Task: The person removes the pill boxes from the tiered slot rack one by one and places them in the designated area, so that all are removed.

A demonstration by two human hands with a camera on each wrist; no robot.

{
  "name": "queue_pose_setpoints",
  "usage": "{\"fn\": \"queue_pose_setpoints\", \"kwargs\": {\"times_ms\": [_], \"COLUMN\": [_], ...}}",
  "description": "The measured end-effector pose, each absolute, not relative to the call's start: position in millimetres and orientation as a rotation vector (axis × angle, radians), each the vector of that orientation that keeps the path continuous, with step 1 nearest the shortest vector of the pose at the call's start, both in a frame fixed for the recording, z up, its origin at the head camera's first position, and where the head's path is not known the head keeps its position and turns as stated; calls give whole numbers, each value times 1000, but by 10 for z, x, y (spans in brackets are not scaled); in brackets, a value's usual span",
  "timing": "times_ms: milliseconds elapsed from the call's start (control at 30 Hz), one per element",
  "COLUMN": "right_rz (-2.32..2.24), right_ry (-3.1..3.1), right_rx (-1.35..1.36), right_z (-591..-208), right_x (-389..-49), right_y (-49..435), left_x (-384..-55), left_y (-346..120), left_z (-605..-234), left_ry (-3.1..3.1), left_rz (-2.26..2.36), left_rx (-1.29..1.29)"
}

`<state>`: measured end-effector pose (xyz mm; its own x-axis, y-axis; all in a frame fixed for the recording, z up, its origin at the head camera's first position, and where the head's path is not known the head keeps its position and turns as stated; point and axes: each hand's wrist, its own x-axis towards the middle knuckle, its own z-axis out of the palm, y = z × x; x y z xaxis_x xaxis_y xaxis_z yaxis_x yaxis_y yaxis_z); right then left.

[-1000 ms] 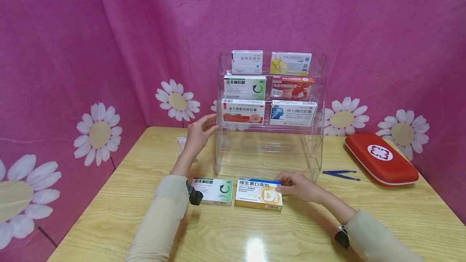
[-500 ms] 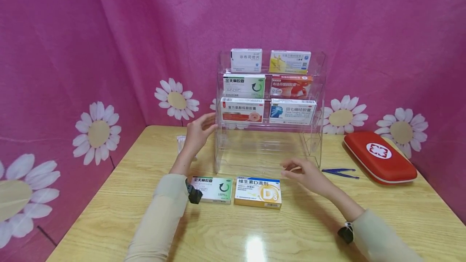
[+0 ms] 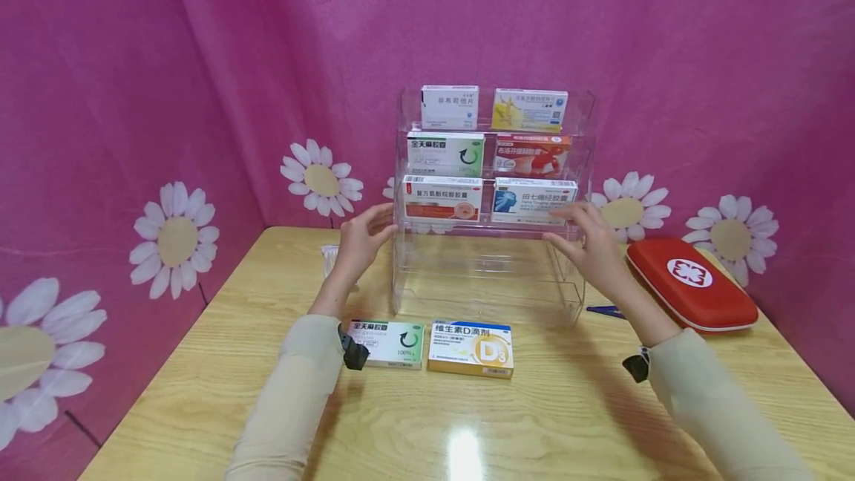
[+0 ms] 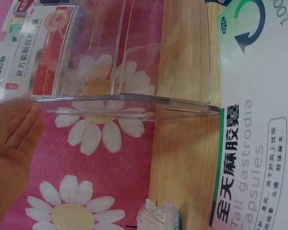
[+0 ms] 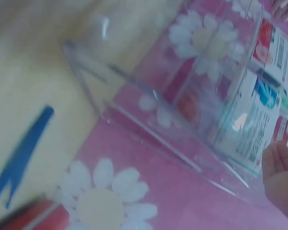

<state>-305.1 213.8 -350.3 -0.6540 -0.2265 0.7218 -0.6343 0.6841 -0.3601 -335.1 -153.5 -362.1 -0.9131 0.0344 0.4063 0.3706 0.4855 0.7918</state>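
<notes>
A clear acrylic tiered rack (image 3: 494, 310) stands on the table, its upper three tiers holding medicine boxes in pairs. My left hand (image 3: 366, 242) rests its fingertips against the rack's left side; the left wrist view shows that hand (image 4: 12, 148) with fingers extended. In front of the white-and-blue medicine box (image 3: 524, 208) on the third tier is my right hand (image 3: 594, 251), thumb and fingers spread around nothing. Whether its fingertips touch that box cannot be told. Flat before the rack lie a green-and-white capsule box (image 3: 387, 345) and an orange-and-white vitamin D box (image 3: 470, 351).
A red first-aid case (image 3: 691, 288) lies at the right, with blue plastic tweezers (image 3: 604, 311) partly hidden behind the right forearm. A small pack of cotton swabs (image 4: 158, 218) sits left of the rack. A pink flowered curtain (image 3: 267, 80) hangs behind the table.
My right hand has left the vitamin D box and risen to the rack's third tier at the right. The left hand stays at the rack's left side. The boxes keep their places.
</notes>
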Motion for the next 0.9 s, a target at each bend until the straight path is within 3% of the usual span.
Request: {"fn": "queue_pose_setpoints", "kwargs": {"times_ms": [333, 900], "right_rz": [614, 250], "right_ry": [-2237, -2329], "right_rx": [577, 466], "right_z": [-3266, -3266], "right_x": [-3356, -3475], "right_y": [2217, 2151], "left_x": [-3327, -3329], "left_y": [-1559, -1567], "left_z": [-3609, -3618], "left_ry": [-2413, -2418], "left_rz": [-1418, -1421], "left_rx": [-375, -378]}}
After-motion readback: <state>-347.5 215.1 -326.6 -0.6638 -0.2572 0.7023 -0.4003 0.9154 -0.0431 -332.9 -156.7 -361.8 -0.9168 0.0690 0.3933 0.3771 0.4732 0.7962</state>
